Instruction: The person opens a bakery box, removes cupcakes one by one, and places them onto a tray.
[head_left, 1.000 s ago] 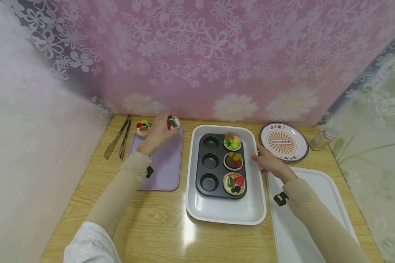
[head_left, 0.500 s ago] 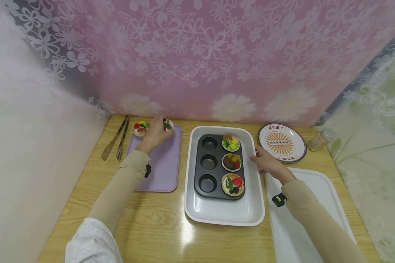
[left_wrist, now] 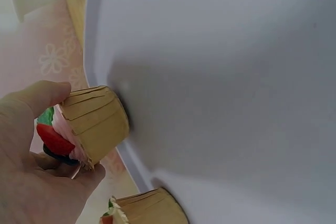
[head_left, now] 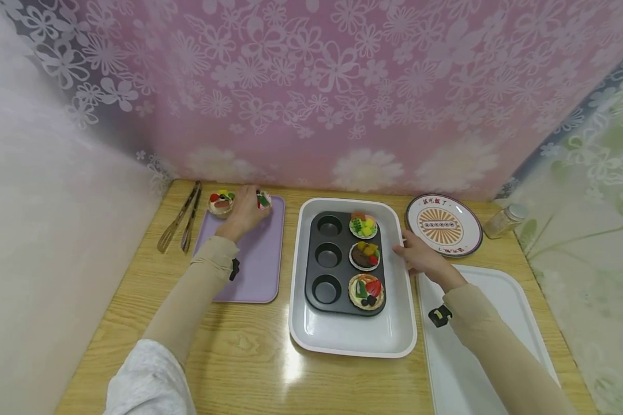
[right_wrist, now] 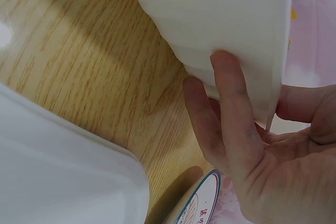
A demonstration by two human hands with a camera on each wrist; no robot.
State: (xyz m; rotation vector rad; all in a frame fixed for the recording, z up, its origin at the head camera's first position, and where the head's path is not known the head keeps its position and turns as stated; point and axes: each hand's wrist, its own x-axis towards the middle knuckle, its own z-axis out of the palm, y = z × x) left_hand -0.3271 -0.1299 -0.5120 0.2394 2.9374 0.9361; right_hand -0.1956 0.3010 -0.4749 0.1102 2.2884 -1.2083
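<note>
My left hand (head_left: 245, 214) pinches a cupcake (left_wrist: 97, 124) between thumb and fingers at the back of the purple tray (head_left: 254, 271). The cupcake has a tan paper cup, pink cream, a strawberry slice and a green piece on top; its base is right at the tray surface. A second cupcake (head_left: 220, 203) with red, yellow and green toppings sits just left of this hand. My right hand (head_left: 423, 256) grips the right wall of a deep white tray (head_left: 353, 340), thumb inside the rim and fingers against the outside. Inside stands a dark muffin tin (head_left: 345, 262).
Three topped cupcakes, including one with strawberry (head_left: 366, 291), fill the tin's right column; its left cups are bare. Metal tongs (head_left: 179, 219) lie at far left. A patterned plate (head_left: 443, 225), a lidded jar (head_left: 505, 221) and a flat white tray (head_left: 485, 323) stand at right.
My left hand has moved slightly left and down with its cupcake, toward the other one on the purple tray. My right hand keeps its grip. The head view shifts a little.
</note>
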